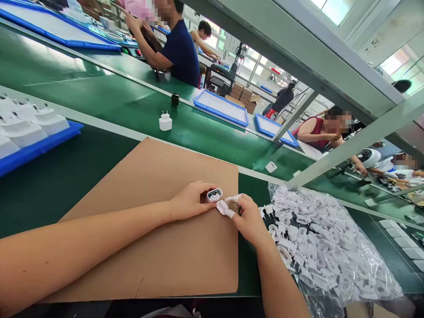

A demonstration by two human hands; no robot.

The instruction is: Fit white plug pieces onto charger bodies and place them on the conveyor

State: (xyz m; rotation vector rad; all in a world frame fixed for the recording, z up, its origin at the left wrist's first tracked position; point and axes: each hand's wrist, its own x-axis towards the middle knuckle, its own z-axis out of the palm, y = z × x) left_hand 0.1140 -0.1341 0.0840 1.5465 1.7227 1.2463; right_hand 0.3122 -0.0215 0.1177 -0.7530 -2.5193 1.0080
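Note:
My left hand [192,201] is closed around a white oval charger housing [214,194]; its open end faces up toward me and shows parts inside. Beside it, my right hand [247,216], with white covers on thumb and forefinger, pinches a small white plastic plug part [222,207]. The part is close to the lower right of the housing's rim; whether they touch I cannot tell. Both hands are above a brown cardboard sheet [159,251]. Right of my right hand lies a clear plastic bag [331,247] full of similar loose white parts.
A blue tray [43,148] of white chargers stands at the left. Across the green conveyor belt [132,106] are a white plug charger [165,121], a black one [175,99] and another white charger [270,167]. A metal frame post [357,137] slants at right. Several co-workers sit beyond.

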